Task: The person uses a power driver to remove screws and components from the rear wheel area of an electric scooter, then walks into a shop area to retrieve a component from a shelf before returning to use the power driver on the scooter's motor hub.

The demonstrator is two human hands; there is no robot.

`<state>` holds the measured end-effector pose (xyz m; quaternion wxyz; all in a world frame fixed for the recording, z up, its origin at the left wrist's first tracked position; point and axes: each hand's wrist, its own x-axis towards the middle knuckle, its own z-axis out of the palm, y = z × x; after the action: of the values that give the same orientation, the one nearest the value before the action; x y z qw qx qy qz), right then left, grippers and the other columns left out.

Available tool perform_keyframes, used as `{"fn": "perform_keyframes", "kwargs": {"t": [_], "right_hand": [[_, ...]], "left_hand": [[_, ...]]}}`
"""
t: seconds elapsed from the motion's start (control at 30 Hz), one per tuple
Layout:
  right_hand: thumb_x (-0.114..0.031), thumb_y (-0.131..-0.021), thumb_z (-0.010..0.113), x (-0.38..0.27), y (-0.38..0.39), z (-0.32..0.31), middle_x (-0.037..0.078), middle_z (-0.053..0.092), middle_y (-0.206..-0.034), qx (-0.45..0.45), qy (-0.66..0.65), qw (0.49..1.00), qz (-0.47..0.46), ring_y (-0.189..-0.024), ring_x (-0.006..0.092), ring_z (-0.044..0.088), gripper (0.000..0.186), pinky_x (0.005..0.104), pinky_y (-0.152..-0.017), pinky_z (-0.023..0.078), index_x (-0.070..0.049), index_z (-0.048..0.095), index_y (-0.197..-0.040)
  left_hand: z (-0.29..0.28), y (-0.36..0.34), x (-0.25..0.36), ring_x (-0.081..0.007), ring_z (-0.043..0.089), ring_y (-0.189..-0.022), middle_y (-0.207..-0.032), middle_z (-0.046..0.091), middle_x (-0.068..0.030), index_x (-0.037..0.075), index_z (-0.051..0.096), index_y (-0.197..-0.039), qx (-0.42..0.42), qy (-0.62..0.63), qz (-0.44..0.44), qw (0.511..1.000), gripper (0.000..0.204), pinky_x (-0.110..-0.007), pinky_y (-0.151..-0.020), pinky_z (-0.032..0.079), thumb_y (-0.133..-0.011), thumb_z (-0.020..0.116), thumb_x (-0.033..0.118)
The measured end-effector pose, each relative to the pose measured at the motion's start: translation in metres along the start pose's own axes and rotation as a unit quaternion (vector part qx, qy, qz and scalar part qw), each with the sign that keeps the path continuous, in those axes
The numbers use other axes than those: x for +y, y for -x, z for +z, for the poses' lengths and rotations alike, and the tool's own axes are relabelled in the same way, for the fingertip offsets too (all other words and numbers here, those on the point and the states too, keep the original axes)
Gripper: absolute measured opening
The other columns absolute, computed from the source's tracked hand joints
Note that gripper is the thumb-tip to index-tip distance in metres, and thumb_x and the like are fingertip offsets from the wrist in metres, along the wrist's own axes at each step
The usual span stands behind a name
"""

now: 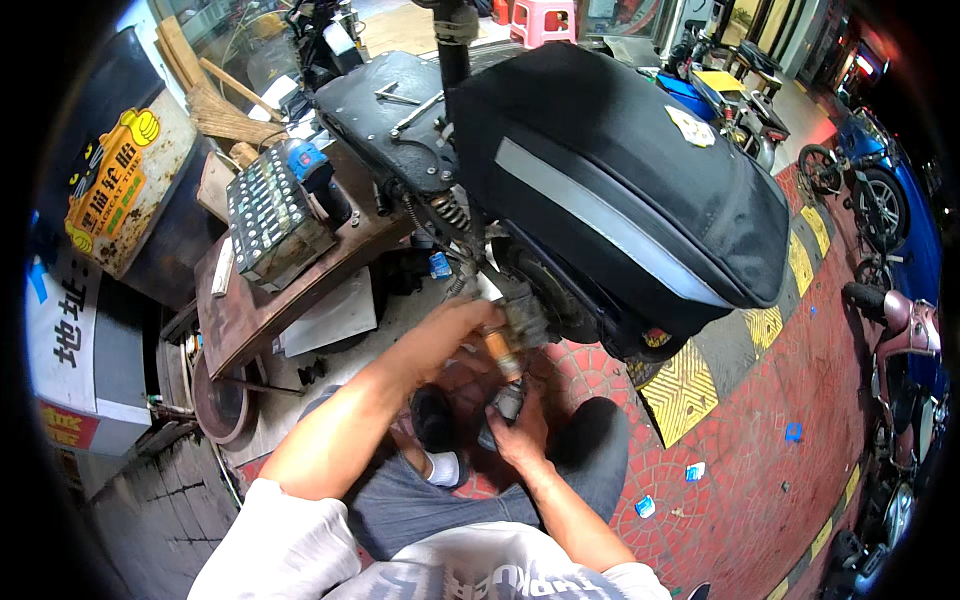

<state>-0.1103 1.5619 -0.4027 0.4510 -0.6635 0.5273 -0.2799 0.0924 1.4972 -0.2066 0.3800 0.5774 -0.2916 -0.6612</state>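
My right hand [522,430] is closed around the dark grey handle end of a long tool with an orange-brown middle [498,348], its exact kind blurred. My left hand [468,322] reaches to the upper part of this tool, beside a scooter's wheel; its fingers are smeared by motion and partly hidden. The tool's far end blurs into dark parts beneath the scooter. Over my hands stands the scooter, with a large black bag [620,170] bearing a grey reflective stripe and a dark flat deck [385,100] with wrenches [415,117] lying on it.
A wooden table [262,318] at the left carries a case of sockets or bits [270,215] and a blue-and-black tool [310,165]. Below it stands a brown basin [222,410]. Yellow-black ramps [685,395] cross the red tiles at the right, near parked scooters [905,350]. Blue-white wrappers [645,506] litter the tiles.
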Motion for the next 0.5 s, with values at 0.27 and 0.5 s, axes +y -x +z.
{"fn": "perform_keyframes", "kwargs": {"t": [0.27,0.5], "right_hand": [[-0.034,-0.086,0.081,-0.005,0.004,0.001,0.028,0.054,-0.146,-0.001,-0.018,1.0,0.005,-0.136,0.0443,0.053,0.094,0.0473,-0.113,0.044,-0.001,0.033,-0.159],[-0.035,-0.086,0.081,-0.002,0.003,0.003,0.028,0.053,-0.146,-0.001,-0.005,1.0,-0.015,-0.136,0.0439,0.053,0.094,0.0467,-0.112,0.044,0.0,0.032,-0.16]], "left_hand": [[-0.076,0.012,-0.004,-0.0201,0.07,-0.093,-0.096,0.073,-0.0071,0.002,0.069,-0.109,-0.049,-0.214,-0.007,0.976,0.034,-0.036,-0.075,0.057,-0.087,0.073,0.027],[-0.07,-0.037,-0.049,-0.0355,0.074,-0.095,-0.1,0.074,-0.0249,-0.005,0.069,-0.105,0.109,-0.6,0.056,0.79,0.054,-0.044,-0.084,0.057,-0.085,0.074,0.045]]}}
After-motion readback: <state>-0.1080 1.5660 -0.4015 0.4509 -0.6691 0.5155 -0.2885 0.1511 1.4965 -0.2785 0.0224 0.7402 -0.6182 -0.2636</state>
